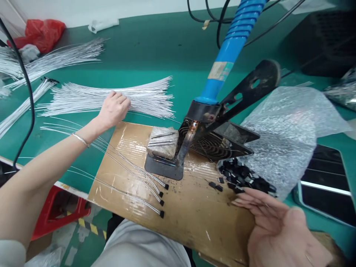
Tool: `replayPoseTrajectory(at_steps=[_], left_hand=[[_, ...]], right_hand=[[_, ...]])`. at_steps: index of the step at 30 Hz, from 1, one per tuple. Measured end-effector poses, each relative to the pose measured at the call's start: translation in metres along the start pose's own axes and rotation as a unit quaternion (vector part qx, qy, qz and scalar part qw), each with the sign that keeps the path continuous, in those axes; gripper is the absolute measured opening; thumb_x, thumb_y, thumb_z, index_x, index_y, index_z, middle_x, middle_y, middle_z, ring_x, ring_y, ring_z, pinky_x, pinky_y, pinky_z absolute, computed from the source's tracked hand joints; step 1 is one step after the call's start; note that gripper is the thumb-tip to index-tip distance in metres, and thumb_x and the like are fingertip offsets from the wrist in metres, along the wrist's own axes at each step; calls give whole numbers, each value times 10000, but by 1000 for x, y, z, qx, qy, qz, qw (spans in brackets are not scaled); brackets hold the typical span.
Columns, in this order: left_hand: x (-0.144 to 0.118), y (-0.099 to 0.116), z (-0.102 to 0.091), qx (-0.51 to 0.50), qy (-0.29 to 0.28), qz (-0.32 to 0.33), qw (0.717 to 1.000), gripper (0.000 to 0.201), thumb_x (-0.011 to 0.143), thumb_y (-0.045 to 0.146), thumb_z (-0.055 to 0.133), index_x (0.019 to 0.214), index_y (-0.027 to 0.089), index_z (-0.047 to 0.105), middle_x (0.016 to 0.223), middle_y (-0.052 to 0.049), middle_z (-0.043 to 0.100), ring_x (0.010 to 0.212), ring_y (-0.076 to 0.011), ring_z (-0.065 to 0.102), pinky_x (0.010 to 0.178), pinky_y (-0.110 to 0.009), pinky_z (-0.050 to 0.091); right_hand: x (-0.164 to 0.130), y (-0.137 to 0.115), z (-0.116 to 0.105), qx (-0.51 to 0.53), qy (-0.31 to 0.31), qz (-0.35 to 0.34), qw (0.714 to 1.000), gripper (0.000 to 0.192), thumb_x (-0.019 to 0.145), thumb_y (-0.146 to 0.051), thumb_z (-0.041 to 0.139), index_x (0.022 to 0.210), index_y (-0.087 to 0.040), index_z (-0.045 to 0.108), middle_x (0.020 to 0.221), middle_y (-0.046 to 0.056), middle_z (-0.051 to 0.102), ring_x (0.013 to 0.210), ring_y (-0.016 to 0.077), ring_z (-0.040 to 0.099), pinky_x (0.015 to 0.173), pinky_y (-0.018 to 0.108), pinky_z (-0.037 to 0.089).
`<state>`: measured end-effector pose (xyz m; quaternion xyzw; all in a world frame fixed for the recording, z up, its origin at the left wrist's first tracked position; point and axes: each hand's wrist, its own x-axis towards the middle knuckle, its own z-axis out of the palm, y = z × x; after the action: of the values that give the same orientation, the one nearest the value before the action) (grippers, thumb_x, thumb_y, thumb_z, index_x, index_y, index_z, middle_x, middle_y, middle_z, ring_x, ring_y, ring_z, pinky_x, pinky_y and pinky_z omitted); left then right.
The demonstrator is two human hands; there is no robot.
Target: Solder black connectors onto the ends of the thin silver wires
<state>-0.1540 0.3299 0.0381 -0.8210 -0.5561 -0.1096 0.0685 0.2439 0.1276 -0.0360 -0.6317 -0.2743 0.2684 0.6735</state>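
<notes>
Resting on the fanned bundle of white wires (111, 99), the left hand (113, 109) lies loosely curled over them, grasping nothing visibly. Right of it, the right hand (278, 226) is released, palm up, fingertips just beside the pile of black caps (244, 177).

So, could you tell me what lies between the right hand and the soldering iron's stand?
In the head view, a pile of small black parts lies between the right hand and the stand.

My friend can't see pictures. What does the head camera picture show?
A person's left hand rests on a fan of thin white wires on a green table, while the right hand lies open, palm up, beside a pile of small black parts. Between them, a blue-handled soldering iron sits in its stand on a brown board.
</notes>
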Motion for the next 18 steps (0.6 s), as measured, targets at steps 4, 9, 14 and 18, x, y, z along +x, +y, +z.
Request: replayPoseTrajectory(at_steps=[4,9,14,18], left_hand=[[-8,-5,-18,-2,52,-34,998,157,1043,250,482,910,215,557,958,-75,671,1004,-256,622,1046,-482,423],[-39,5,-40,-34,121,-53,991,94,1009,286,548,978,235,620,997,-105,733,930,-289,670,939,-484,472],[-70,9,-44,-38,141,-43,988,135,1005,278,559,1039,275,691,1031,-75,777,938,-293,684,932,-493,459],[-55,-8,-22,-13,97,-21,995,193,1027,281,513,1013,287,705,1172,-81,760,1068,-293,647,975,-501,435]], right_hand=[[3,-2,4,-11,5,-21,1000,399,758,-533,742,533,-203,762,603,161,731,386,232,606,409,464,467],[6,3,1,-26,4,-29,999,385,758,-533,715,550,-217,787,614,169,741,399,249,641,418,476,508],[6,8,1,-15,21,-44,999,395,763,-520,680,532,-213,775,583,169,727,370,250,631,381,458,491],[7,11,-2,-26,-36,-79,996,386,814,-504,713,541,-238,776,585,143,738,361,237,641,373,421,502]])
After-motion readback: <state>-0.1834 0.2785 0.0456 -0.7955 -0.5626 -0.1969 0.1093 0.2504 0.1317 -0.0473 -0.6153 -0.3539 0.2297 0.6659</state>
